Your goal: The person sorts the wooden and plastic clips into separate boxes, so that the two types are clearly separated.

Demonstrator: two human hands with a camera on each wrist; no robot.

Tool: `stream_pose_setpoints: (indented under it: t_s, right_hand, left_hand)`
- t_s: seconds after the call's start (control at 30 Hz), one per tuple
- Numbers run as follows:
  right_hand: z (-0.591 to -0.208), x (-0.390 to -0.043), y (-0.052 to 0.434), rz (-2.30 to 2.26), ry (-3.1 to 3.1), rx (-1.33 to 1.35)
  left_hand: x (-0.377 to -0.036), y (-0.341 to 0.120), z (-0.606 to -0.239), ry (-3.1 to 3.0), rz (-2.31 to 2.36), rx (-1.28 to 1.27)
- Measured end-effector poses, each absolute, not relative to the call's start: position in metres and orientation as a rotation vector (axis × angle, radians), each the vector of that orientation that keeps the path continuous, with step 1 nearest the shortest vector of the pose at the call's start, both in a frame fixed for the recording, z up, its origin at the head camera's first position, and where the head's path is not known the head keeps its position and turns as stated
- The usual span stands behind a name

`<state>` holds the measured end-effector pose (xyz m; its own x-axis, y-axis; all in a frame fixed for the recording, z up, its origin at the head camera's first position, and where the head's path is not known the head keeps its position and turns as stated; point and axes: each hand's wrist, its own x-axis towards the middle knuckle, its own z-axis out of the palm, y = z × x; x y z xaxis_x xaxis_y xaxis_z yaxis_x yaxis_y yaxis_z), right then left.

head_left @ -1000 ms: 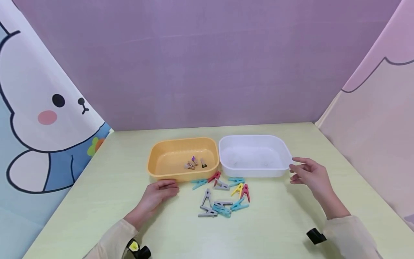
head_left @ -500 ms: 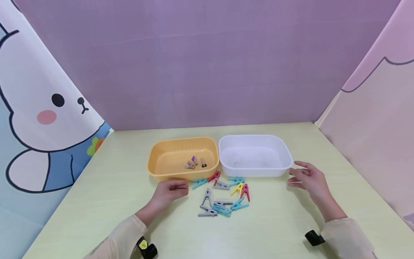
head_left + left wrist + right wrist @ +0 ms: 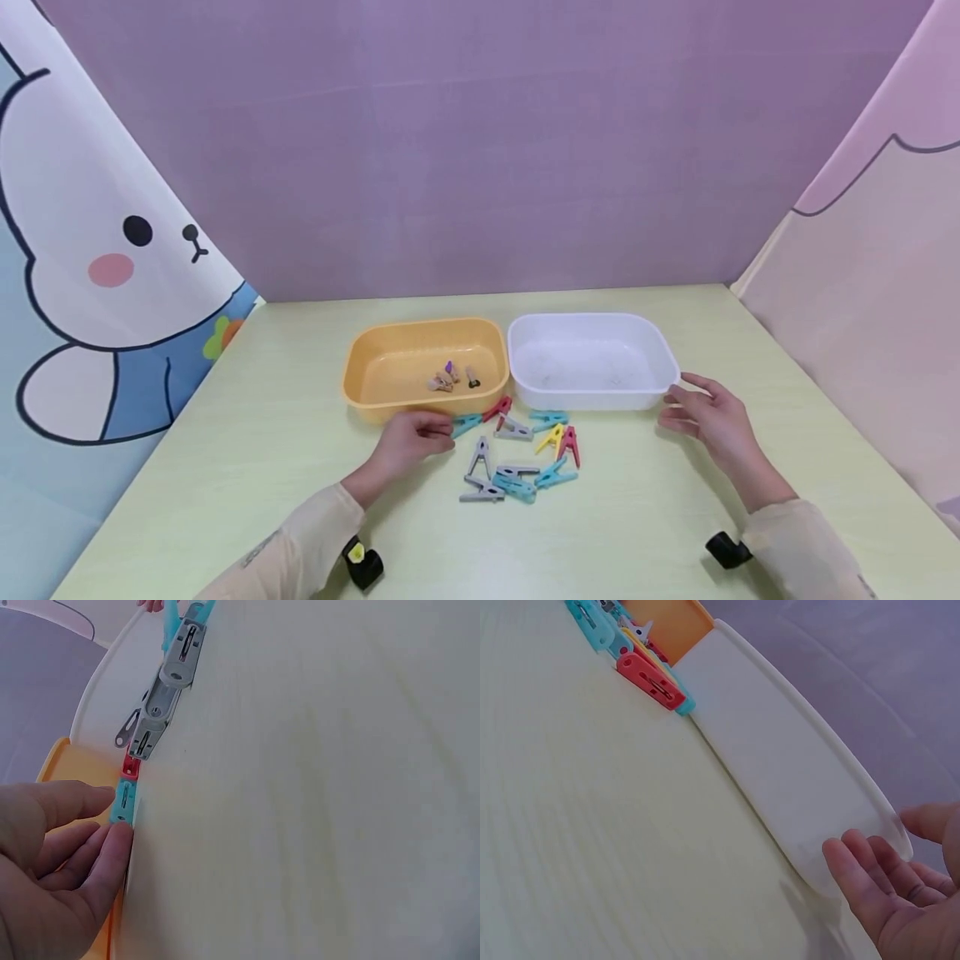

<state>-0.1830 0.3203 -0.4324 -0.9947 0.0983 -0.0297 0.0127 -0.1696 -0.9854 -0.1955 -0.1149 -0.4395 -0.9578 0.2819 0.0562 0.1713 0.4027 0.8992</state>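
Note:
My left hand [image 3: 417,438] lies on the table before the orange tray [image 3: 352,379]. Its thumb and forefinger pinch the near end of a teal clothespin [image 3: 467,424], seen close in the left wrist view [image 3: 124,801], which still lies flat on the table. More plastic clothespins [image 3: 517,471] in grey, teal, red and yellow are scattered just right of it. My right hand [image 3: 705,414] hovers with relaxed fingers [image 3: 870,881] at the front right corner of the white tray [image 3: 670,354], holding nothing.
A few small wooden pegs [image 3: 452,377] lie inside the orange tray; the white tray looks bare inside. Both trays stand side by side mid-table. A purple back wall and slanted printed side panels enclose the pale green table [image 3: 225,467].
My left hand has slid right along the orange tray's front and reached the teal clothespin. The right hand has drifted slightly left and down by the white tray's corner.

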Motion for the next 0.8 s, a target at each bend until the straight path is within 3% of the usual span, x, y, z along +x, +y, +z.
stream_pose_setpoints:
  t_s: [0.8]
  right_hand:
    - [-0.426,-0.194,0.326,2.619,-1.748,-0.082]
  left_hand:
    - [-0.207,-0.106,-0.434,2.613,1.411,0.349]
